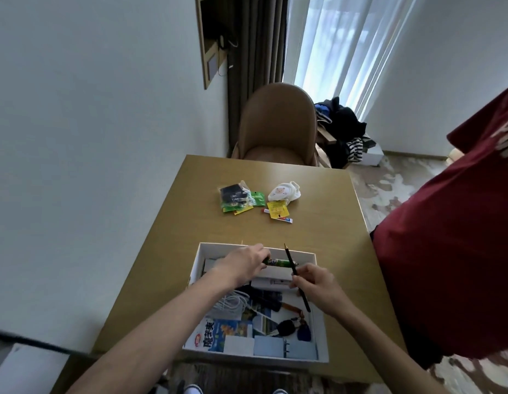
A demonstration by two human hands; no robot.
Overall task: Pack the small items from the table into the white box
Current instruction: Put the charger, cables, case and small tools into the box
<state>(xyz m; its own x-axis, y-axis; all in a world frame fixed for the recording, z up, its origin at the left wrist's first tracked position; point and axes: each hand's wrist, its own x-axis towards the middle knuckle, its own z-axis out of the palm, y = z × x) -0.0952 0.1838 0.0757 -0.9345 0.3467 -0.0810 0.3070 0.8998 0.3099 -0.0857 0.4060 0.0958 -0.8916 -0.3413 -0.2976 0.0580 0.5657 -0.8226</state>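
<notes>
Over the white box (321, 331) in the lower middle of the frame, the left hand (244, 263) pinched a green tube (82, 263) and the right hand (315, 285) pinched a black pencil (297, 275). Both were probably being placed inside. Next, the hands must release them and reach for the packets (241, 199) and white pouch (284, 191) waiting in the middle of the table (173, 217).

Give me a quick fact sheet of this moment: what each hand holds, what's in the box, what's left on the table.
left hand: grips a green tube over the white box
right hand: holds a black pencil, tip up
in the box: white cable, keys, printed packets
left on the table: bagged green packets, yellow sachet, white round pouch
bystander: red shirt, right side
</notes>
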